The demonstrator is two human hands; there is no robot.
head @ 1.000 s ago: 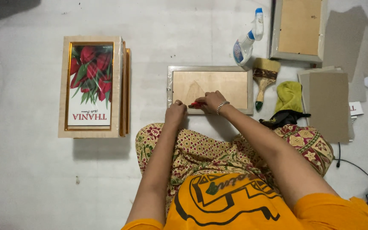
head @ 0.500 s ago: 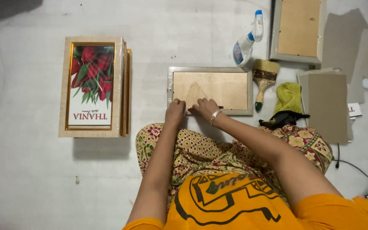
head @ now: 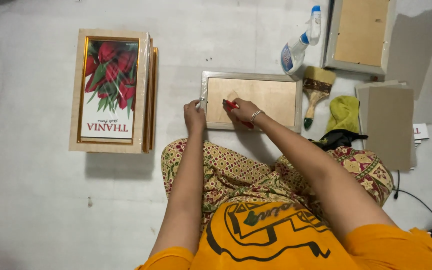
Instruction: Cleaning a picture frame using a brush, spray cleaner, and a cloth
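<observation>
A picture frame (head: pixel 276 78) lies face down on the floor in front of me, its brown backing board up. My left hand (head: pixel 194 114) grips the frame's left edge. My right hand (head: pixel 243 110) rests on the backing board near that left side and is closed around a small red tool (head: pixel 230 104), whose tip points left along the board. The tool's far end is hidden under my fingers.
A stack of frames (head: pixel 111 90) with a tulip print on top lies at the left. Right of the frame are a spray bottle (head: pixel 300 44), a paintbrush (head: pixel 315 94), a yellow-green cloth (head: pixel 343 113), grey boards (head: pixel 389 125) and another face-down frame (head: pixel 358 32).
Both hands have slid left along the frame; the left hand went from the lower edge to the left edge, and the right hand with the red tool followed toward the left side.
</observation>
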